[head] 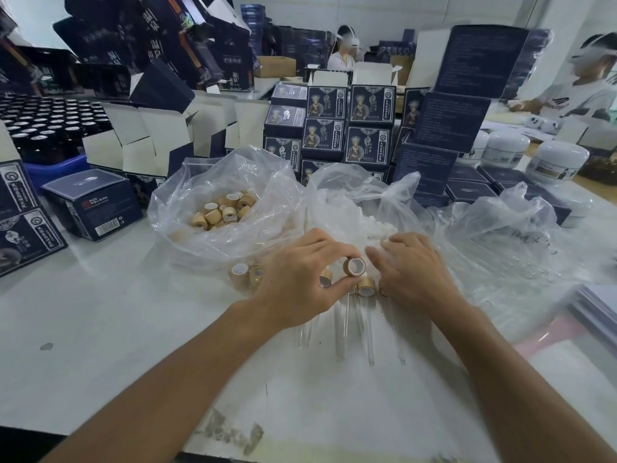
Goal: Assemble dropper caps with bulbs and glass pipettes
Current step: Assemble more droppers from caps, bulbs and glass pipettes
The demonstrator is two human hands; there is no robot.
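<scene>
Cap in hand: we pinch one tan, wood-grained cap [354, 266] between thumb and fingertips of our left hand [300, 279], held just above the table, its white-lined opening turned toward the right.
Left hand: grasping that cap, fingers curled round it.
Right hand: our right hand [414, 272] lies just beside the cap, fingers stretched out and relaxed at the mouth of the middle bag, holding nothing we can make out.
Key relation: the bulbs lie just beyond the right fingertips, so we judge the right hand is the one to fetch a bulb and bring it to the cap's opening, a short sideways move to the left.
Bulbs: small, white, soft-looking pieces heaped in a clear crinkled bag [367, 208], dead ahead of both hands.
Finished droppers: several caps with thin clear glass tubes [370, 329] lie under and between our hands, long axes pointing back toward us.
Loose caps: a few short cylinders [240, 272] stand left of the left hand; more fill the left bag [223, 208].
Table: white, smooth, scuffed tabletop [133, 329].
Surroundings: dark printed cartons [367, 128] stacked behind; white jars [557, 162] far right.
</scene>
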